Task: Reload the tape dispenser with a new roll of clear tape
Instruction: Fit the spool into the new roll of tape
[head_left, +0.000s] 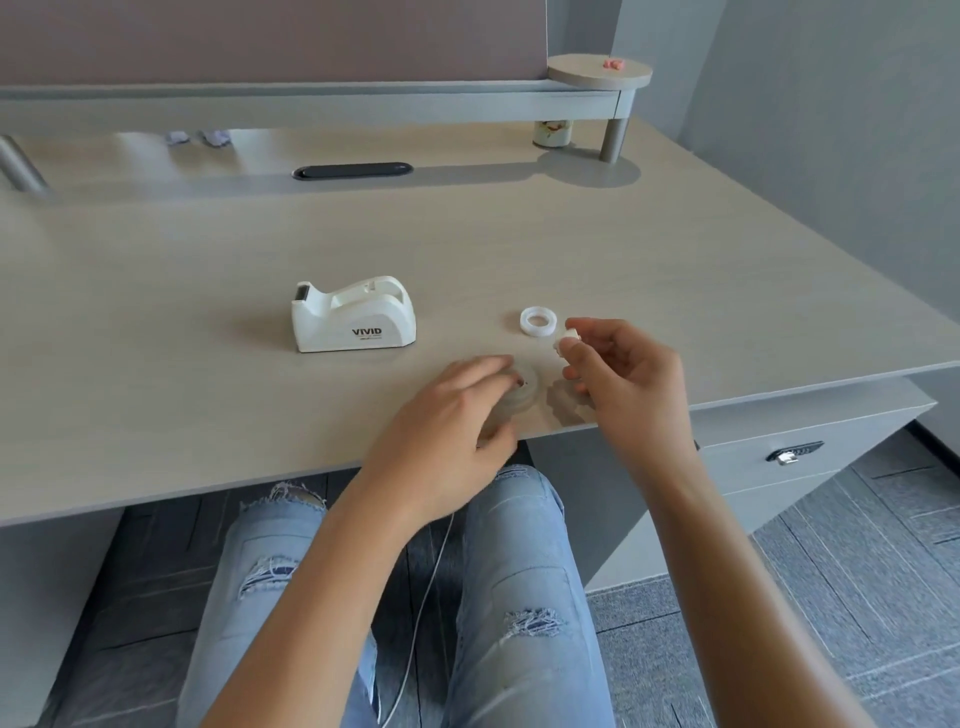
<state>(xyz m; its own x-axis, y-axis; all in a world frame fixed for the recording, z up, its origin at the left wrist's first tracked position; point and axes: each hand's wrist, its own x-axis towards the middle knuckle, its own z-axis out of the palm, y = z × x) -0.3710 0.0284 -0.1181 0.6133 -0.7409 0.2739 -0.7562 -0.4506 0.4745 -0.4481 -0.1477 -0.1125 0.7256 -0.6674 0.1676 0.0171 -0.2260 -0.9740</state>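
Note:
A white tape dispenser (353, 315) marked VIVID stands on the desk (208, 291), its roll bay showing no roll. To its right lies a small white ring (538, 321), flat on the desk. My left hand (457, 415) grips a clear tape roll (522, 395) near the desk's front edge. My right hand (623, 379) pinches a small white spindle piece (566, 338) between thumb and fingertips, just right of the roll and a little above the desk.
A raised shelf (311, 106) runs along the back, with a round platform (597, 73) and a small jar (551, 133) under it. A dark cable slot (352, 170) sits mid-desk. A drawer unit (789, 452) stands at the right, below the desk.

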